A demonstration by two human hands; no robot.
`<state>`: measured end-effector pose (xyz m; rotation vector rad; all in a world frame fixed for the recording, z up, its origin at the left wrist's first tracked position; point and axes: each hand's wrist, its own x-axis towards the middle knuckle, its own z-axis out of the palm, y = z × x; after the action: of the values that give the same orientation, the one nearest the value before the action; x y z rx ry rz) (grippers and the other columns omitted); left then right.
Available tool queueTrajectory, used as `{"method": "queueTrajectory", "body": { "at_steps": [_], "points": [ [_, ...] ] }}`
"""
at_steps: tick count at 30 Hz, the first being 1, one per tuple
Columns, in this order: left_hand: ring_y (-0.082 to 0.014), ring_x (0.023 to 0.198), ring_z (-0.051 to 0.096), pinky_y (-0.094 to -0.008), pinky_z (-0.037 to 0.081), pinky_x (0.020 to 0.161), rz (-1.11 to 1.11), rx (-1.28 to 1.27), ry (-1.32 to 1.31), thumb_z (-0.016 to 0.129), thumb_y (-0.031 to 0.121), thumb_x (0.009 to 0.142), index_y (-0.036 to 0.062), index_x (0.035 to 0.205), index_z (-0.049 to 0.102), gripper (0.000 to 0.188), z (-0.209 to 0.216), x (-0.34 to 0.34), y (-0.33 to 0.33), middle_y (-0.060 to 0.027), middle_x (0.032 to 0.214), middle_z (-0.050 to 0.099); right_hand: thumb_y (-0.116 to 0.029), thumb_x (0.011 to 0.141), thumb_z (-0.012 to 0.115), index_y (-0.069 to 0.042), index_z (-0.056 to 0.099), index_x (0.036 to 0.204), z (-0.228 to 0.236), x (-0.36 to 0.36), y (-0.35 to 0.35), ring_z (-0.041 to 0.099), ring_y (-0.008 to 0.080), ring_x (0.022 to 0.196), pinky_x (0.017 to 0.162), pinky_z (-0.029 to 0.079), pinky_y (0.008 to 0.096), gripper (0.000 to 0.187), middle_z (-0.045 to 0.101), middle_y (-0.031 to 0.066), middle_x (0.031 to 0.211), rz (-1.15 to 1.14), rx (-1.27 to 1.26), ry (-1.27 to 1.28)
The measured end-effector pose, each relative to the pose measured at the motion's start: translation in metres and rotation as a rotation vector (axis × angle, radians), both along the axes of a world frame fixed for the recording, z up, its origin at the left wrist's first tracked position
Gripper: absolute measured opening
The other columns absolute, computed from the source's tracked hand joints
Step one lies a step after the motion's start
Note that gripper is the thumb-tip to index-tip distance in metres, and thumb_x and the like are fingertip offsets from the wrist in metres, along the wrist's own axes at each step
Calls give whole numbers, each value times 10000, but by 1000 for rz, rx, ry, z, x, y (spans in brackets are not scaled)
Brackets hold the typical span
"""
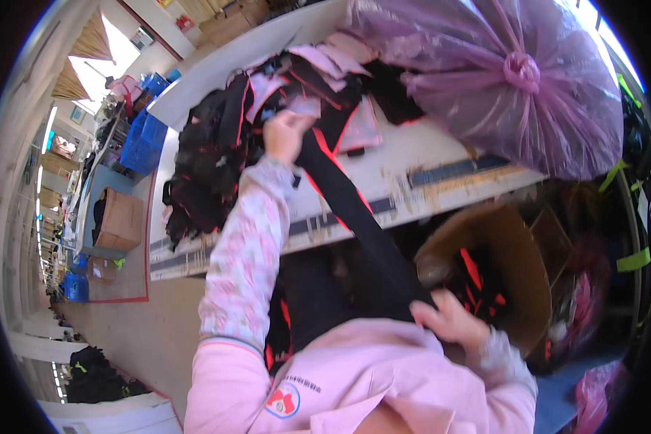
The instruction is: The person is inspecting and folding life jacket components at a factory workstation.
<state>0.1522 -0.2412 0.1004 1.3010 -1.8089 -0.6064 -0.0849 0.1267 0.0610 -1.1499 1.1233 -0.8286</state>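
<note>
A long black fabric strip with bright red-orange edges (pixel 347 199) slopes from the white table down toward my lap. My left hand (pixel 286 136) is closed at its upper end, fingers pinched together over the table. Just beyond those fingertips lies a small pale translucent piece (pixel 305 108); whether I hold it too cannot be made out. Close to my body, my right hand (pixel 452 320) is closed on the strip's lower end, its fingertips partly hidden. Around my left hand a pile of black, pink and red-edged fabric pieces (pixel 210 148) covers the table.
A big knotted purple plastic bag (pixel 477 94) rests at the table's right end. Below it stands an open cardboard box (pixel 517 260) with black and red pieces inside. The white table's worn front edge (pixel 427 195) runs before me. Blue crates (pixel 143 141) stand at the left.
</note>
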Motion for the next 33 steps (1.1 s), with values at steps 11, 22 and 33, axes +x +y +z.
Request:
{"method": "queueTrajectory", "body": {
  "at_steps": [11, 22, 33],
  "points": [
    [-315, 1055, 530, -545, 313, 984, 184, -93, -850, 676, 418, 723, 162, 1176, 528, 540, -141, 0, -8, -105, 1102, 569, -291, 775, 628, -24, 627, 999, -157, -104, 159, 614, 369, 848, 759, 487, 450, 348, 643, 197, 913, 371, 217, 963],
    [-334, 689, 553, -461, 406, 648, -568, -262, -505, 613, 156, 706, 39, 695, 541, 138, -45, -49, 118, -134, 703, 551, -129, 758, 695, -27, 497, 1179, -50, -21, -91, 577, 341, 908, 755, 481, 408, 476, 551, 165, 1053, -323, -465, 443],
    [-334, 1060, 492, -416, 374, 920, -601, -108, -179, 706, 388, 739, 52, 1038, 580, 467, -131, -27, 164, -158, 1107, 534, 38, 658, 705, -19, 394, 1313, -52, 29, -133, 421, 393, 1198, 996, 380, 416, 728, 414, 226, 1304, -147, -513, 695]
  ]
}}
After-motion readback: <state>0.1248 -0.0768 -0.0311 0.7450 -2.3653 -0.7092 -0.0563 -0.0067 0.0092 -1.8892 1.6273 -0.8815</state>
